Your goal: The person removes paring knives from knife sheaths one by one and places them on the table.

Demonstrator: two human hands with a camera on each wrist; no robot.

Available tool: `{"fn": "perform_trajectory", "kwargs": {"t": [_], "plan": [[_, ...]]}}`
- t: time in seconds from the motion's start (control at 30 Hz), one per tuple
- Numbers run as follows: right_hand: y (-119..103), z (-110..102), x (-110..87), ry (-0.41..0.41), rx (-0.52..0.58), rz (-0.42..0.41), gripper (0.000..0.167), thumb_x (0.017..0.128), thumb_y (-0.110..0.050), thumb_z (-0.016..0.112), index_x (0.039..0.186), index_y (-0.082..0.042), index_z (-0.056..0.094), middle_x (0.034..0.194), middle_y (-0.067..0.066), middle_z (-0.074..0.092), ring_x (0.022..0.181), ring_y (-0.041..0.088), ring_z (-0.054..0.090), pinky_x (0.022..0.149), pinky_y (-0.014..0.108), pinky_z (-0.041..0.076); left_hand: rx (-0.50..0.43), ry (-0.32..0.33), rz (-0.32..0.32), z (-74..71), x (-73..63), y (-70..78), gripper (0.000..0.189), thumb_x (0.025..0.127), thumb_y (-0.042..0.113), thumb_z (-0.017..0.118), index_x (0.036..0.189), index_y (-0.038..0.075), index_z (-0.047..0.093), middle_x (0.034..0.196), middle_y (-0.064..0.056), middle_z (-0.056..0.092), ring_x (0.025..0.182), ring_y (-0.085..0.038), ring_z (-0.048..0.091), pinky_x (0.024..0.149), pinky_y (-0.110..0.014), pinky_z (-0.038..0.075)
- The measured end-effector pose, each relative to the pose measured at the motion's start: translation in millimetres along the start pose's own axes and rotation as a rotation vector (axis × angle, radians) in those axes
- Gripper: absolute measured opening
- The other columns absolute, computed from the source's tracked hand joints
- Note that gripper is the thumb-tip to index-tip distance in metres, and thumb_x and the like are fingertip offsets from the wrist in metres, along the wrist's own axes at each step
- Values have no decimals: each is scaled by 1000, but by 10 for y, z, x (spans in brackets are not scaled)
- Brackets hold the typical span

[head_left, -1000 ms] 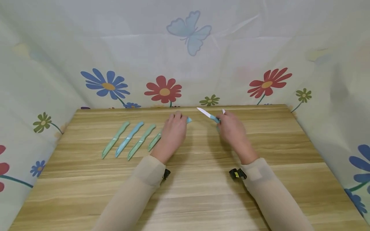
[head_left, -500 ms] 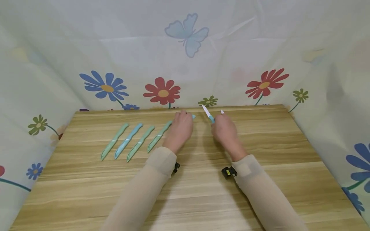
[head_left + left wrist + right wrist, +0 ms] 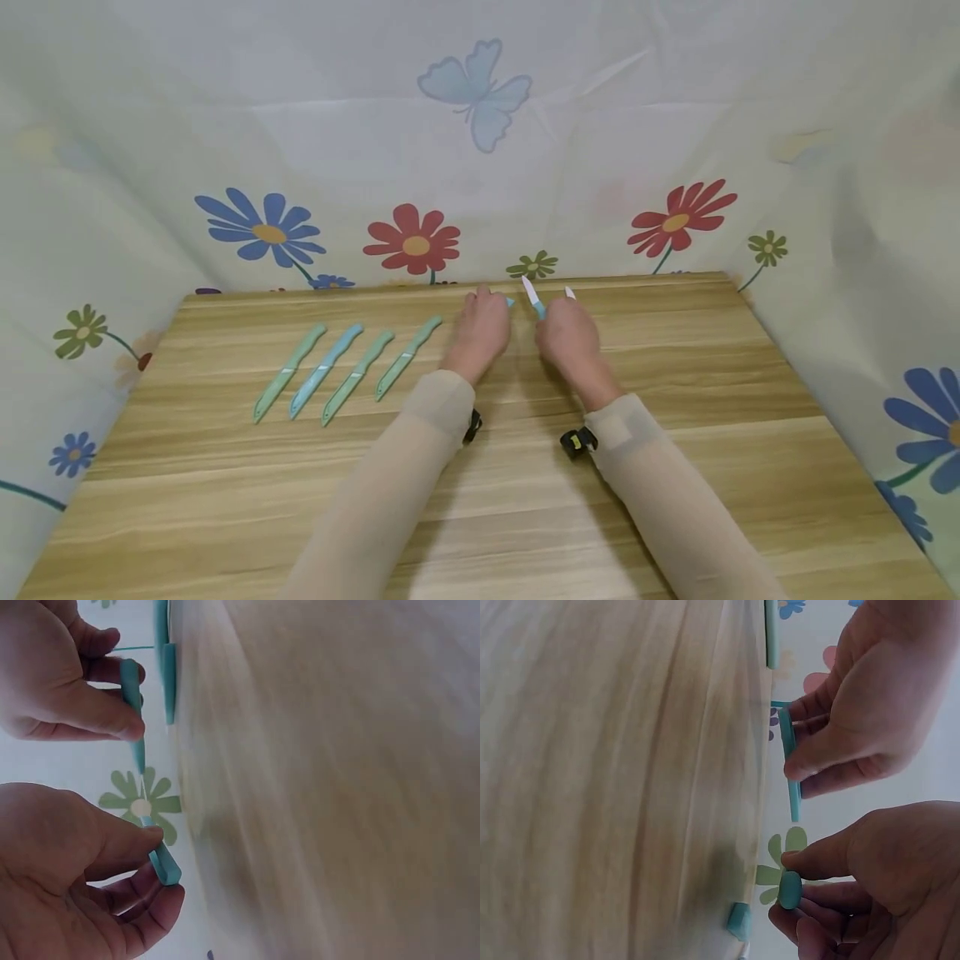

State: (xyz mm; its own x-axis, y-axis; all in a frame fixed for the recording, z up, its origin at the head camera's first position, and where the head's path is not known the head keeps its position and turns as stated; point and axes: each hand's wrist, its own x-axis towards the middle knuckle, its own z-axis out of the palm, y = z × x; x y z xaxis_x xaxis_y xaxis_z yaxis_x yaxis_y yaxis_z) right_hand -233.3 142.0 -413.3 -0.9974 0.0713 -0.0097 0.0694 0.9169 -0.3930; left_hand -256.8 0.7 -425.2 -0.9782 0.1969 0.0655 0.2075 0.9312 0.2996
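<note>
Flower-printed sheeting (image 3: 577, 183) backs the far edge of the wooden table (image 3: 517, 517); near that edge, my left hand (image 3: 482, 331) pinches a blue-green sheath (image 3: 787, 741) and my right hand (image 3: 570, 337) grips a blue-green knife (image 3: 532, 296), its blade bare; a second bare blade (image 3: 570, 292) shows just beyond my right hand; three green sheathed knives (image 3: 289, 372) and a blue sheathed knife (image 3: 326, 372) lie aslant towards the left edge
</note>
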Motion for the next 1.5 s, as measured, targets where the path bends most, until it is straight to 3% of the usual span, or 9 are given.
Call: {"fn": "perform_trajectory", "kwargs": {"t": [0.27, 0.57, 0.83, 1.03, 1.23, 1.5], "plan": [[-48, 29, 5, 9, -26, 2, 21, 100, -9, 59, 80, -4, 65, 91, 15, 65, 74, 29, 64, 64, 47, 58, 7, -11, 8, 42, 62, 51, 24, 106, 1, 50, 110, 1, 74, 119, -20, 59, 108, -35, 58, 90, -43, 55], [-27, 65, 13, 17, -52, -15, 17, 96, -5, 57, 80, -5, 63, 93, 16, 67, 78, 31, 67, 71, 50, 60, 53, -71, 11, 100, 156, 144, 21, 104, 1, 55, 111, 2, 74, 120, -17, 64, 115, -31, 57, 102, -41, 47], [-16, 91, 19, 2, -51, 13, 18, 97, -5, 56, 80, -5, 62, 93, 15, 66, 82, 33, 68, 73, 50, 59, 0, -68, -15, 154, 198, 189, 26, 107, 3, 49, 110, 2, 75, 122, -22, 63, 114, -34, 58, 98, -42, 51], [-21, 82, 15, 14, -48, 0, 29, 101, -6, 52, 74, -7, 62, 92, 17, 71, 82, 33, 70, 72, 50, 60, 23, -60, 3, 168, 207, 247, 25, 106, 2, 51, 110, -1, 76, 121, -22, 65, 110, -33, 61, 96, -42, 53], [-30, 84, 9, 34, -32, -6, 35, 107, -12, 50, 74, -7, 61, 91, 19, 71, 80, 34, 70, 71, 51, 60, -23, -55, -22, 167, 190, 273, 25, 106, 0, 50, 111, -3, 75, 122, -24, 63, 111, -35, 63, 96, -43, 55], [-15, 98, 17, 20, -19, 26, 26, 101, -8, 55, 76, -6, 62, 91, 18, 70, 76, 30, 67, 67, 50, 59, 50, -68, 21, 165, 197, 279, 24, 105, -1, 52, 110, -2, 76, 117, -20, 68, 114, -31, 61, 103, -43, 51]]}}
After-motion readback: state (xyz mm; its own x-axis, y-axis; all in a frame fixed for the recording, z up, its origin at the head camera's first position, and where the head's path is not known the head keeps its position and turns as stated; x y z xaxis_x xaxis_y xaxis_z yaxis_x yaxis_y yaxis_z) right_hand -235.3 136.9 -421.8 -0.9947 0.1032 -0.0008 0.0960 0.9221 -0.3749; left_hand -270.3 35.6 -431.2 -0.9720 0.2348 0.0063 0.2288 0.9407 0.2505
